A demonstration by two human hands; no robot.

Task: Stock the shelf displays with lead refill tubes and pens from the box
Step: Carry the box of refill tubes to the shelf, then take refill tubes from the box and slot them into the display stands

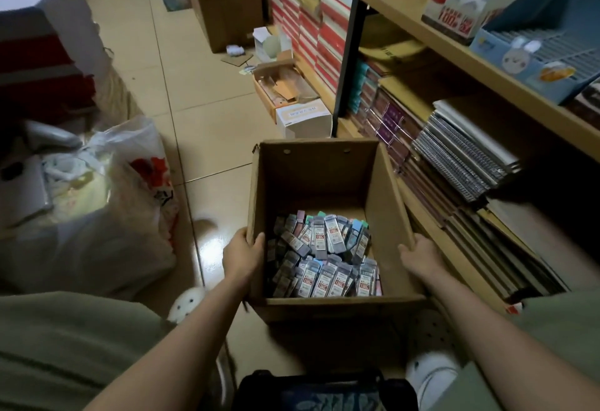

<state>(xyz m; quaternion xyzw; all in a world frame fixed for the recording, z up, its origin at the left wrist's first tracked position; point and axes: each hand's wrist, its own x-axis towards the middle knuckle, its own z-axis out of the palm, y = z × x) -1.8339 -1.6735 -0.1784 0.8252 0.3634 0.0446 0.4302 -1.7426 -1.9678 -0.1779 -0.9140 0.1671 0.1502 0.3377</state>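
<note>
Left grip: the left hand [243,256] holds the left wall of the cardboard box [319,180], thumb curled over the top edge and fingers outside.
Right grip: the right hand [422,256] holds the right wall at about the same height; its fingers are partly hidden behind the wall, so how deep they wrap I cannot tell for sure.
Task thing: the lead refill tubes [324,255] lie loose in a heap at the bottom of the box, between the two grips and lower than them. No pens are visible.
Box position: it seems to be lifted a little or tilted from the floor [207,92], but the view does not settle this.
Risk of tipping: both grips sit near the close end of the walls, so the far end may drop and the tubes may slide forward.
Risk of bending: the walls are thin cardboard held only at the top edge; a hard squeeze could fold them inward.
Edge on the right: the lower shelf [431,216] with stacked notebooks [461,164] is just beside the right grip, so the knuckles or the box corner may strike it.
Edge on the left: a filled plastic bag [107,216] stands near, beyond the left grip.
Open room: bare floor lies ahead of the box, away from both grips.
</note>
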